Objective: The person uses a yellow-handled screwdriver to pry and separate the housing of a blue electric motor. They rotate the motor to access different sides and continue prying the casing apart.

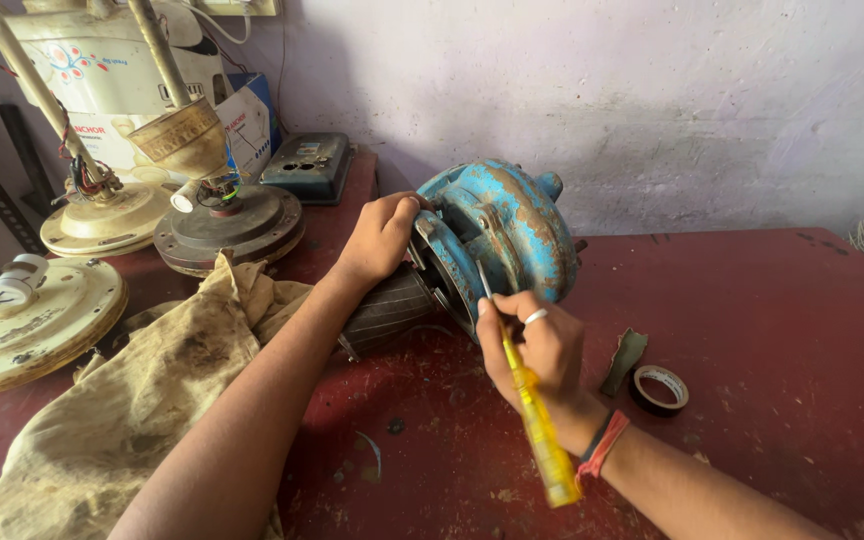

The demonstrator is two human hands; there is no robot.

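Your left hand [384, 235] grips the rusty blue pump [497, 235] on the red table [772, 300], so it stays steady | your right hand [537, 345] is closed around the yellow screwdriver [532, 420], tip probably at the casing seam | black tape roll [660, 388] lies near.

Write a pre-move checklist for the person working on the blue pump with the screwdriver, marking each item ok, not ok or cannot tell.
1. Left hand steadies the blue pump housing: ok.
2. Right hand grips the yellow screwdriver: ok.
3. Screwdriver tip seated in a screw: cannot tell, tip is hidden at the housing edge.
4. Pump rests on the red table: ok.
5. Tape roll lies apart from the hands: ok.
6. Cloth kept off the pump: cannot tell.
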